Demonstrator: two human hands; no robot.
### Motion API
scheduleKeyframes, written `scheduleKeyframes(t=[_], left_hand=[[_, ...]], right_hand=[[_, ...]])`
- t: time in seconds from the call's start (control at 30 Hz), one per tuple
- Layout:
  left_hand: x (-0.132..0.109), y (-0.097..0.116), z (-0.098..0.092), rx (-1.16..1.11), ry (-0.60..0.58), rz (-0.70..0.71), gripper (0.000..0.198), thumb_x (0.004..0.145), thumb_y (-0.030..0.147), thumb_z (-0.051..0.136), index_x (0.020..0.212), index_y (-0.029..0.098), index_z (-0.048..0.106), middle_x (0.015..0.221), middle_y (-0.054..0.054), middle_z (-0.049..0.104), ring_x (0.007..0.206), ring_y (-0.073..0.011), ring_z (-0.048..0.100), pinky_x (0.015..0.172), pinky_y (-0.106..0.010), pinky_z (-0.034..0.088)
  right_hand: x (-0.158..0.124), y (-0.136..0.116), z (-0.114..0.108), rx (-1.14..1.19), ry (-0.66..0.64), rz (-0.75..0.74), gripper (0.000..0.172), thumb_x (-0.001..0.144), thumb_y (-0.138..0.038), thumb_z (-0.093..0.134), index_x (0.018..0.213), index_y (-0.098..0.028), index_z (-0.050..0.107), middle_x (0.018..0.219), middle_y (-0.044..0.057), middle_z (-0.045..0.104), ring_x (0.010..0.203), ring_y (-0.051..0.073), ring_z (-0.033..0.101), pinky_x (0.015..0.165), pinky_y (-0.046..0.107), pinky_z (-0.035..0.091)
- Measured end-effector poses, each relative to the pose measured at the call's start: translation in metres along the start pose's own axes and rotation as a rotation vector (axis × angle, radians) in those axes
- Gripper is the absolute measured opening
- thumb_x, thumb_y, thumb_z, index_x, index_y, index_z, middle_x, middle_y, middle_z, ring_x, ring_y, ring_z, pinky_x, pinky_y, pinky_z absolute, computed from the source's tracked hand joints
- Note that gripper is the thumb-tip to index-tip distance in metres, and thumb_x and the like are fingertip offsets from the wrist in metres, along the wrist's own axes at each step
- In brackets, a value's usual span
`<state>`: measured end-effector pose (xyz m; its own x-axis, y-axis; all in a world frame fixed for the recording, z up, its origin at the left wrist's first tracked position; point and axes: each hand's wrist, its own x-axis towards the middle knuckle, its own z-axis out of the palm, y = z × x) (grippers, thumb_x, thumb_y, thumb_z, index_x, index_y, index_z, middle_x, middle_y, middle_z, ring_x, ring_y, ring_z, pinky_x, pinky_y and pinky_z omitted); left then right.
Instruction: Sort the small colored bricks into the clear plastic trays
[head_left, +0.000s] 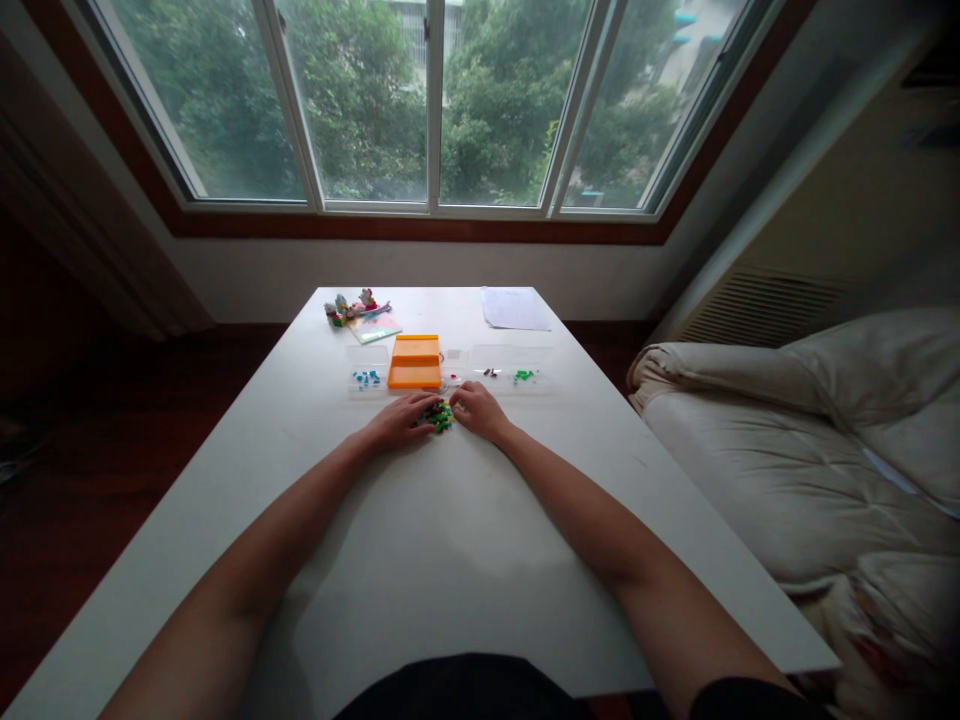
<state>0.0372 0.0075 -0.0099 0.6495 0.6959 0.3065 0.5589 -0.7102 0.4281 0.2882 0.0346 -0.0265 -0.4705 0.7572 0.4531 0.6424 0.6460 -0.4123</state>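
A small heap of mixed toy building bricks (441, 418), mostly green with dark and yellow ones, lies on the white table between my hands. My left hand (399, 421) rests at the heap's left side, its fingers stretched out and touching the edge of the bricks. On the other side, my right hand (481, 410) is closed, fingertips curled together at the heap's upper right. Anything in those fingertips is too small or hidden to name. Just beyond the hands stands an orange open case (415, 372).
Clear trays hold blue bricks (366, 378), dark brown bricks (490, 373) and green bricks (524, 376). Assembled toy figures (352, 308) and a pastel card (375, 327) lie at the back left, a paper sheet (514, 309) at the back right. A sofa (750, 450) stands right of the table.
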Motion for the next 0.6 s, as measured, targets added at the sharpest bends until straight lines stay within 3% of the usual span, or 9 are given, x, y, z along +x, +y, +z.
scheduleKeyframes(t=[0.47, 0.6], left_hand=[[-0.003, -0.011, -0.006, 0.001, 0.126, -0.104, 0.045, 0.091, 0.036, 0.059, 0.135, 0.026, 0.061, 0.133, -0.010, 0.061, 0.125, -0.0266, 0.055, 0.109, -0.044, 0.043], [-0.003, -0.013, -0.006, 0.011, 0.136, -0.103, 0.042, 0.092, 0.035, 0.058, 0.133, 0.025, 0.062, 0.131, -0.010, 0.062, 0.123, -0.0264, 0.055, 0.109, -0.044, 0.044]], right_hand=[[0.001, -0.004, 0.000, 0.010, -0.031, -0.032, 0.006, 0.085, -0.022, 0.071, 0.091, -0.024, 0.072, 0.098, 0.006, 0.062, 0.099, 0.021, 0.054, 0.091, 0.034, 0.045], [0.002, -0.003, 0.000, -0.001, -0.033, -0.022, 0.020, 0.086, -0.019, 0.068, 0.104, -0.026, 0.072, 0.098, 0.005, 0.062, 0.098, 0.021, 0.054, 0.092, 0.034, 0.044]])
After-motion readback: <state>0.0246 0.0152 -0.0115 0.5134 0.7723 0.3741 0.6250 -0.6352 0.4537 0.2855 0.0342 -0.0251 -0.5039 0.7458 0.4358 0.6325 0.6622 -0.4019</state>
